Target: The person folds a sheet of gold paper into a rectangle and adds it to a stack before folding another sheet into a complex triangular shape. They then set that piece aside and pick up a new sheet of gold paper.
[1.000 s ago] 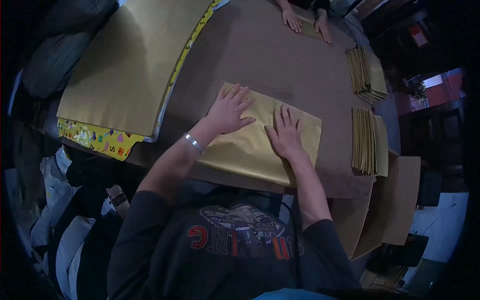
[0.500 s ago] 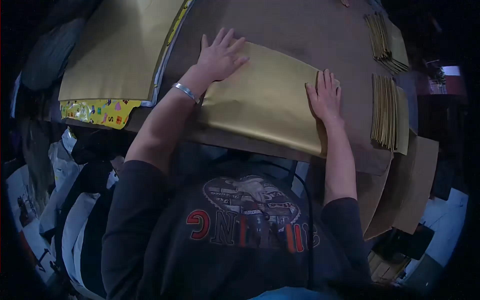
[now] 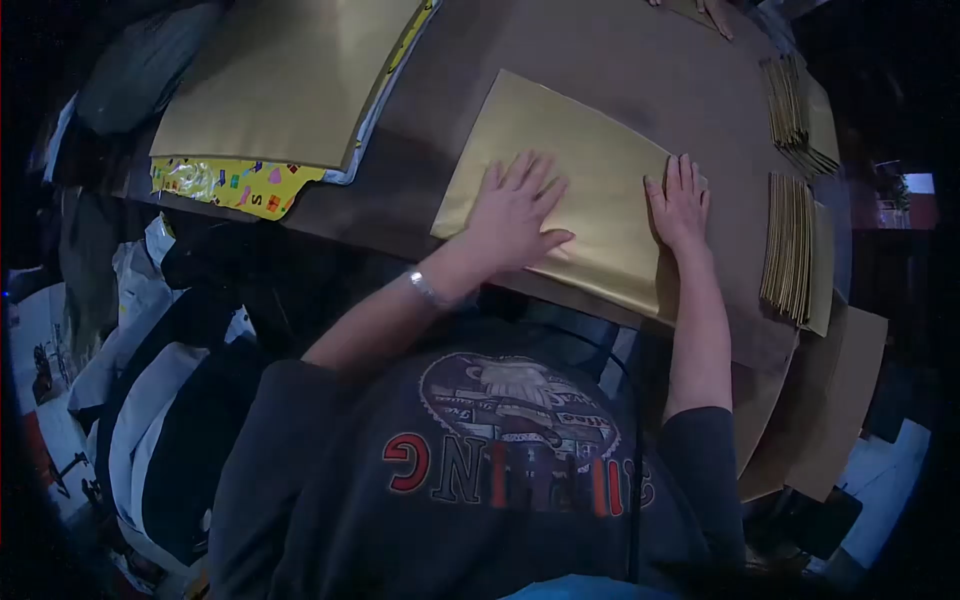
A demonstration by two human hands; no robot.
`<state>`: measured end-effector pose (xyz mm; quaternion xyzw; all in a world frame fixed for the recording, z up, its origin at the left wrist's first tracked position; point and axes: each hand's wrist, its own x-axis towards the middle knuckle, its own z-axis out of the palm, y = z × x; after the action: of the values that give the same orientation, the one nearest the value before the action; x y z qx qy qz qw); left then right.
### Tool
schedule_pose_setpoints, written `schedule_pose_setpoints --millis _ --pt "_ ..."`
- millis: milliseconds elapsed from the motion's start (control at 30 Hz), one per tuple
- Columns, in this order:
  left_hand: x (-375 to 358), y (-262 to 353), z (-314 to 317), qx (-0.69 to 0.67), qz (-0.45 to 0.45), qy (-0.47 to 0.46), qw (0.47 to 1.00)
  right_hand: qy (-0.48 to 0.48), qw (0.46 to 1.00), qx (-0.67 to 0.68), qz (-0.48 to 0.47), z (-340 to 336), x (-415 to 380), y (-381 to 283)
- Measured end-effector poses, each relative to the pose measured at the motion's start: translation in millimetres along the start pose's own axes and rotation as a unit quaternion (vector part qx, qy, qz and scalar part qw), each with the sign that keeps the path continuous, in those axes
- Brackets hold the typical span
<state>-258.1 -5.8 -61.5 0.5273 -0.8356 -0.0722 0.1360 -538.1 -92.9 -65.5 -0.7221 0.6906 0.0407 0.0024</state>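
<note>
A gold sheet (image 3: 590, 160), which looks folded, lies flat on the brown cardboard-covered table (image 3: 440, 110) in front of me. My left hand (image 3: 515, 215) rests on its lower left part with the fingers spread, slightly blurred. Along the right edge of the sheet lies my right hand (image 3: 682, 203), palm down, its fingers stretched out. Neither hand grips anything.
A large gold stack (image 3: 280, 90) lies at the left over yellow patterned packaging (image 3: 235, 188). Folded gold pieces stand in a near bundle (image 3: 787, 250) and a far bundle (image 3: 785, 100) at the right. Another person's hand (image 3: 716, 17) shows at the top.
My left hand has moved from the sheet's upper left corner down and right onto its lower part. My right hand stays at the right edge. The view has shifted slightly.
</note>
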Motion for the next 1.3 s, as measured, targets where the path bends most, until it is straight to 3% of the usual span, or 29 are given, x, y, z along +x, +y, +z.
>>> schedule_pose_setpoints --millis 33,67,167,233,367,433,633,933,1033,1167,1300 --pt "-10 -16 -3 0.015 -0.011 0.015 1.0 0.004 1.0 0.012 -0.005 0 -1 1" --pt "-17 -27 -21 0.035 -0.032 -0.041 0.998 0.004 1.0 0.013 -0.003 1 -1 1" --pt "-33 -54 -31 0.075 -0.093 -0.067 0.991 0.016 1.0 0.015 -0.005 4 0 2" --pt "-37 -52 -31 0.116 -0.107 -0.048 0.986 0.024 1.0 0.01 -0.014 5 0 2" --pt "-37 -31 -24 0.1 -0.069 -0.056 0.991 0.008 1.0 0.02 -0.003 0 0 -2" --pt "-35 -5 -10 0.087 -0.037 -0.047 0.994 0.006 1.0 0.026 -0.01 -4 -1 -2" --pt "-23 93 9 -0.002 0.179 -0.084 0.98 -0.015 1.0 0.013 -0.015 -2 1 0" --pt "15 180 41 0.027 0.323 -0.169 0.931 0.04 0.999 0.027 -0.011 10 0 4" --pt "16 181 43 0.033 0.328 -0.172 0.928 0.046 0.999 0.019 -0.016 5 -1 1" --pt "-3 155 35 -0.007 0.299 -0.1 0.949 0.036 0.999 0.023 -0.011 4 1 1" --pt "-39 102 11 -0.012 0.23 -0.131 0.964 0.01 1.0 0.014 -0.003 -5 -5 -3"
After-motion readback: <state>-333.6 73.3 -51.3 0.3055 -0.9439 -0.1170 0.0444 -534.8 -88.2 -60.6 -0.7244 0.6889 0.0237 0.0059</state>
